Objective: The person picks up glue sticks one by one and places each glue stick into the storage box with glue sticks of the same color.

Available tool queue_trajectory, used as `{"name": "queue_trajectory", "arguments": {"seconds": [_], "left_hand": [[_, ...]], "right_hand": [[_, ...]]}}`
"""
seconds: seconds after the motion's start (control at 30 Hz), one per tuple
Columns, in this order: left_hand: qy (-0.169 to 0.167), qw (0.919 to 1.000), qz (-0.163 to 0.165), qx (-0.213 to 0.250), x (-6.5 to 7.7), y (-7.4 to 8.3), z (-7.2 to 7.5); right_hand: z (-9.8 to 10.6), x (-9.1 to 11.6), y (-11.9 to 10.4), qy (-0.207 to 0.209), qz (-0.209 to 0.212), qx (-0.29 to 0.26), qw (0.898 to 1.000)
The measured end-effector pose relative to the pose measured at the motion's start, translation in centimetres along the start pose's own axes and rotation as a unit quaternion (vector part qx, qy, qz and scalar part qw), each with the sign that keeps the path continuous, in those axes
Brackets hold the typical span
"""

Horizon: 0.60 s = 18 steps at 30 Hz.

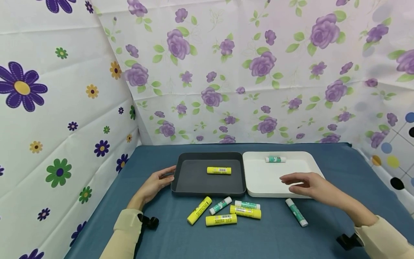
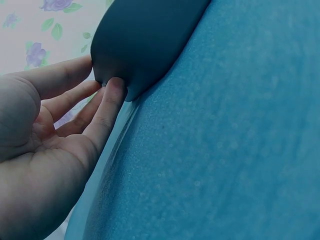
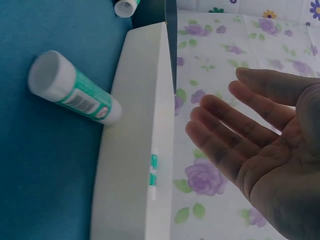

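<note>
fingers (image 2: 105, 110) of the left hand (image 1: 156, 185) are almost straight, with their tips resting on the left side of a flat, dark grey tray (image 1: 189, 186) with round corners. the right hand (image 1: 310, 185) is to the right of the dark tray, up over a flat, shiny white tray (image 1: 260, 185). its fingers are a little bent, its thumb is apart from them, and it holds nothing. the white tray sits just beside the dark tray. a round yellow stick (image 1: 219, 170) with a label lies inside the dark tray. a small green and white stick (image 1: 275, 159) lies right of the dark tray, in the white one. in front of the dark tray lie a slanted yellow stick (image 1: 199, 210), a slanted green stick (image 1: 220, 205), a nearer yellow stick (image 1: 221, 219), and another yellow stick (image 1: 245, 212) up against a green stick (image 1: 248, 204). one far green stick (image 1: 296, 212) lies to the dark tray's right, closer to the person. blue cloth (image 1: 174, 241) is under the dark tray.
</note>
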State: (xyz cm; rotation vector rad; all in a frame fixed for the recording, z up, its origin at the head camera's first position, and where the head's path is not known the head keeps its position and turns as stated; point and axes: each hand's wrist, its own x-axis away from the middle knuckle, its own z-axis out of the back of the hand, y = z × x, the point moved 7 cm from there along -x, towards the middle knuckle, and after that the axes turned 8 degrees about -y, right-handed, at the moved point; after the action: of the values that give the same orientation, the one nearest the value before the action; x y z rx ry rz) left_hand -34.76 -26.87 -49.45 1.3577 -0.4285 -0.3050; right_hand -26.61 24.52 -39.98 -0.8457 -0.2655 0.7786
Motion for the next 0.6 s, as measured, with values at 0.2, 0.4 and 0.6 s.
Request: {"name": "queue_trajectory", "arguments": {"seconds": [0.2, 0.4, 0.6], "left_hand": [[0.000, 1.0000, -0.001, 0.001, 0.0, 0.0, 0.0], [0.000, 1.0000, -0.002, 0.000, 0.0, 0.1, 0.0], [0.000, 1.0000, -0.004, -0.002, 0.1, 0.2, 0.0]], "right_hand": [[-0.5, 1.4, 0.9, -0.001, -0.028, -0.022, 0.999], [-1.2, 2.6, 1.5, 0.002, -0.059, -0.018, 0.998], [-1.9, 3.3, 2.5, 0.003, -0.099, -0.009, 0.995]]}}
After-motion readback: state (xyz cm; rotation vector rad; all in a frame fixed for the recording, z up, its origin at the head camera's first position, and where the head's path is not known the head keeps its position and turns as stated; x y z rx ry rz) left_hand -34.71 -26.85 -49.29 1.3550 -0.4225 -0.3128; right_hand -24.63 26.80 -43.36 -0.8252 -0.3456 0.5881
